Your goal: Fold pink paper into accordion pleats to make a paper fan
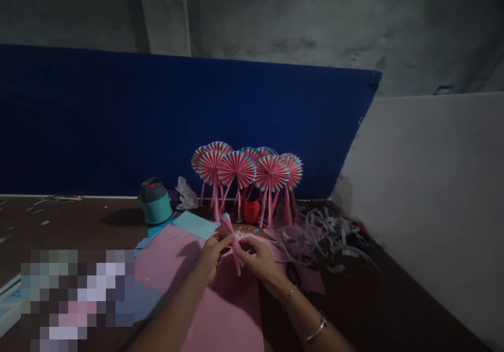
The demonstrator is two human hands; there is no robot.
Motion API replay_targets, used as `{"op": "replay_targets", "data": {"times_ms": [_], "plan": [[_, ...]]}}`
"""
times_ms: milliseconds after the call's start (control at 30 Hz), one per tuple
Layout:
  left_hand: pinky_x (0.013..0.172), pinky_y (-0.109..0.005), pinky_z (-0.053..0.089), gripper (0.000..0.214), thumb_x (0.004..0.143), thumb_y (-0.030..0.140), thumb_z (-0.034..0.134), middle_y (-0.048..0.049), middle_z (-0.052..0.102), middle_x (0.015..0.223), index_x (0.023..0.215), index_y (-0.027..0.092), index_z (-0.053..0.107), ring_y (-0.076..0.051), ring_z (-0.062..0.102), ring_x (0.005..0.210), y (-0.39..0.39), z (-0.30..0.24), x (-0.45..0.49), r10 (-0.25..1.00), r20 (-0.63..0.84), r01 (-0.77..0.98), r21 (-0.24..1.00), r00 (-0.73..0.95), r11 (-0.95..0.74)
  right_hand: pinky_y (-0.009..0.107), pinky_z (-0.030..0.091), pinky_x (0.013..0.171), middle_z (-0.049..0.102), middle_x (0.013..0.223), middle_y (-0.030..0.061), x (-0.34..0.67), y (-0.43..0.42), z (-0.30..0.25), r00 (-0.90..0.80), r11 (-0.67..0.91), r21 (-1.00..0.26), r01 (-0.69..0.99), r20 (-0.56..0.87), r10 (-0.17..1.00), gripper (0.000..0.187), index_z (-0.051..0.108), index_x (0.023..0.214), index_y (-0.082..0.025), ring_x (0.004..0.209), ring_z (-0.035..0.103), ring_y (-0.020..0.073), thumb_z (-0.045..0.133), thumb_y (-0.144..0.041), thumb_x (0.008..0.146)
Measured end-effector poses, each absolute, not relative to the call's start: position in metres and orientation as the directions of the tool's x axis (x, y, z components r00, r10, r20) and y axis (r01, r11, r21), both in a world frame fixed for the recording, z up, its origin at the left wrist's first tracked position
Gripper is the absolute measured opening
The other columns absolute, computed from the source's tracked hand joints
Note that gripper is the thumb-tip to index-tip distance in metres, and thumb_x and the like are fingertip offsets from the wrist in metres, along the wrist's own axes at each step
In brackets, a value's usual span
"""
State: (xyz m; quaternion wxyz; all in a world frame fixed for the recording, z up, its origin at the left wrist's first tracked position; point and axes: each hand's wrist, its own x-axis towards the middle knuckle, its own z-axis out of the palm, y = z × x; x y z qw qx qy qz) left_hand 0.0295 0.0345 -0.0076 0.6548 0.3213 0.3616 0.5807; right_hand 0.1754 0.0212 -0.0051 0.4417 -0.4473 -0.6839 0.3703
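Between my two hands is a narrow bundle of pleated pink paper [227, 225], pale at its upper end and tilted slightly left. The fingers of my left hand [212, 255] pinch it from the left side. From the right, my right hand [258, 257] grips its lower part, with a bracelet and a bangle on that arm. Under both hands lie large pink paper sheets [232, 315]. Just beyond stand several round pleated pink paper fans [236, 169] on pink legs, some edged in blue.
A teal container with a dark lid [156, 205] stands left, beside a crumpled clear plastic bag [186, 194]. A red pot [252, 211] sits among the fan legs. Curled paper strips [315, 236] pile up at right. A blue panel [118, 126] rises behind the table; the lower left is pixelated.
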Motion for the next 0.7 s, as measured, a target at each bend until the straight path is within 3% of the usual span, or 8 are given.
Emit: {"op": "replay_targets", "data": {"times_ms": [167, 367, 700], "plan": [[0.069, -0.024, 0.041, 0.026, 0.051, 0.027, 0.086, -0.0004, 0.068, 0.07, 0.069, 0.016, 0.071, -0.013, 0.059, 0.069, 0.0309, -0.0076, 0.0334, 0.991, -0.077, -0.494, 0.861, 0.112, 0.123, 0.023, 0.036, 0.053, 0.059, 0.06, 0.0013, 0.1736, 0.0217, -0.008, -0.092, 0.312, -0.878, 0.364, 0.299, 0.95, 0.032, 0.059, 0.062, -0.016, 0.056, 0.049, 0.0127, 0.057, -0.042, 0.081], [0.065, -0.023, 0.04, 0.022, 0.05, 0.023, 0.086, 0.001, 0.065, 0.061, 0.059, 0.015, 0.068, -0.01, 0.057, 0.061, 0.0321, -0.012, 0.0327, 0.986, -0.091, -0.499, 0.854, 0.14, 0.15, 0.024, 0.037, 0.055, 0.059, 0.06, 0.0014, 0.1743, 0.0199, -0.0021, -0.084, 0.328, -0.882, 0.338, 0.319, 0.944, 0.028, 0.06, 0.061, -0.016, 0.057, 0.05, 0.0133, 0.057, -0.037, 0.079], [0.064, -0.022, 0.044, 0.027, 0.05, 0.026, 0.087, 0.0017, 0.067, 0.066, 0.064, 0.017, 0.066, -0.011, 0.059, 0.061, 0.0312, -0.0127, 0.0335, 0.984, -0.132, -0.595, 0.784, 0.116, 0.175, 0.022, 0.037, 0.054, 0.058, 0.061, 0.0003, 0.1738, 0.0159, -0.0007, -0.15, 0.345, -0.89, 0.299, 0.313, 0.938, 0.028, 0.06, 0.064, -0.016, 0.059, 0.05, 0.0123, 0.057, -0.038, 0.081]]}}
